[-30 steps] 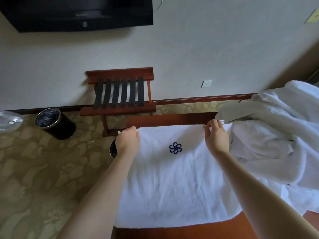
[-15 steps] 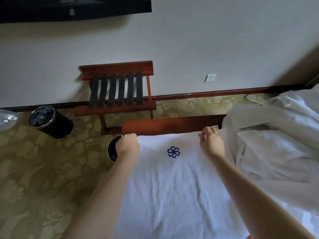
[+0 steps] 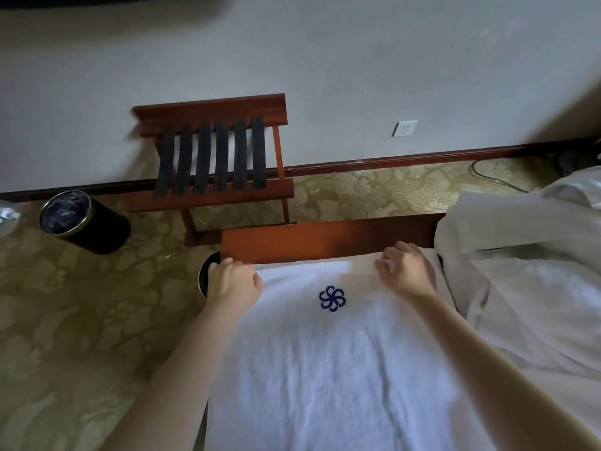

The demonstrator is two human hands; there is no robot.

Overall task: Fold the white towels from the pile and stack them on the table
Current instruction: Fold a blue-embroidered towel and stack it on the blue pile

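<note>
1. White towel [image 3: 325, 369] lies spread flat on the reddish wooden table [image 3: 325, 242]. It runs from near the far edge back toward the person, and a blue flower-shaped emblem [image 3: 332, 298] faces up near its far end.
2. The left hand [image 3: 232, 283] is at the towel's far left corner, fingers curled down over the edge and gripping it.
3. The right hand [image 3: 406, 271] is at the far right corner. Its fingers bend over the hem and the thumb lies on top, pinching the cloth.
4. Both forearms stretch out over the towel, one along each side.
5. The pile of white towels [image 3: 527, 288] sits rumpled just to the right, touching the spread towel's right side.
6. A strip of bare table top shows beyond the hands.
7. On the patterned carpet [image 3: 65, 336] past the table, a wooden luggage rack [image 3: 211, 154] with black straps stands against the wall.
8. A black bin [image 3: 81, 222] sits to the rack's left, and another dark bin [image 3: 203, 275] peeks out beside the left hand.
9. A white wall socket [image 3: 404, 128] is on the wall to the right of the rack.
</note>
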